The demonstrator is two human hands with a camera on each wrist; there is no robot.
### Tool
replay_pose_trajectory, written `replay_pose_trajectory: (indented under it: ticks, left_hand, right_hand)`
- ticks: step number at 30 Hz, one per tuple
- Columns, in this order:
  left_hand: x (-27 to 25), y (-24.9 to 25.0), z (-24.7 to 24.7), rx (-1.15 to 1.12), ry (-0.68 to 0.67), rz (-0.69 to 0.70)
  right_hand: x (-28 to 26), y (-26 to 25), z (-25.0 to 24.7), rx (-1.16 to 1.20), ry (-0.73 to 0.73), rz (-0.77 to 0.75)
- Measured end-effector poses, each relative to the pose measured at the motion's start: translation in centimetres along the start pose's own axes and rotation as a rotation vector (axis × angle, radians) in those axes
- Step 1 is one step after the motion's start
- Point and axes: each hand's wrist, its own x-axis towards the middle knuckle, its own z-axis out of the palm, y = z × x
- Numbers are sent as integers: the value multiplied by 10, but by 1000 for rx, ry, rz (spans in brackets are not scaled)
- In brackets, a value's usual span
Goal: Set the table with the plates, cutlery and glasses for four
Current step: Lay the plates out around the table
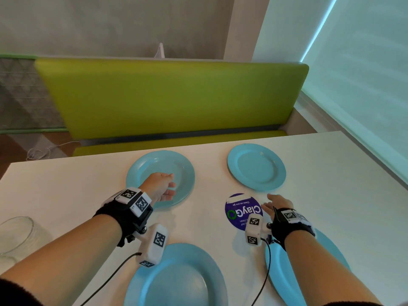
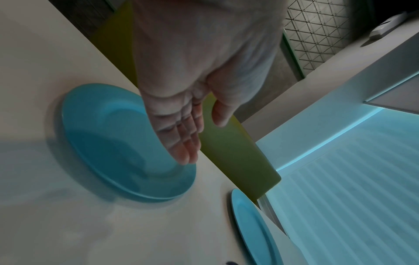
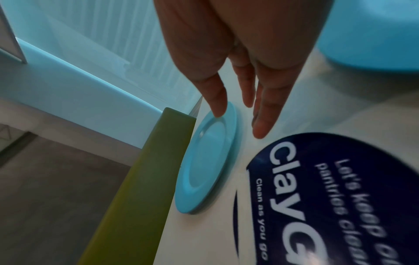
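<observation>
Four light-blue plates lie on the white table (image 1: 66,195). My left hand (image 1: 171,184) hovers low over the far left plate (image 1: 154,164), fingers straight, holding nothing; the left wrist view shows that hand (image 2: 195,143) above the plate (image 2: 102,139). My right hand (image 1: 268,202) sits just short of the far right plate (image 1: 257,166), fingers straight and empty, and in the right wrist view its fingertips (image 3: 260,132) point toward that plate (image 3: 208,161). The near left plate (image 1: 176,281) lies below my left wrist. My right forearm covers part of the near right plate (image 1: 274,272).
A clear glass (image 1: 15,235) stands at the table's left edge. A round dark-blue sticker (image 1: 240,210) is stuck to the table between the plates. A green bench (image 1: 172,98) runs behind the table's far edge, and a blind-covered window wall (image 1: 364,74) stands on the right.
</observation>
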Motion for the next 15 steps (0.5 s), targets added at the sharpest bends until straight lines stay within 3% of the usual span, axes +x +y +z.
replay_pose_trajectory:
  ticks: [8, 12, 15]
  left_hand:
    - [-56, -34, -42, 62, -141, 72]
    - [-92, -67, -89, 116, -223, 81]
    - [-116, -93, -134, 184, -254, 74]
  right_hand:
    - [-80, 49, -9, 52, -64, -72]
    - [-147, 92, 8, 117, -3, -104]
    - [-199, 126, 27, 139, -64, -119]
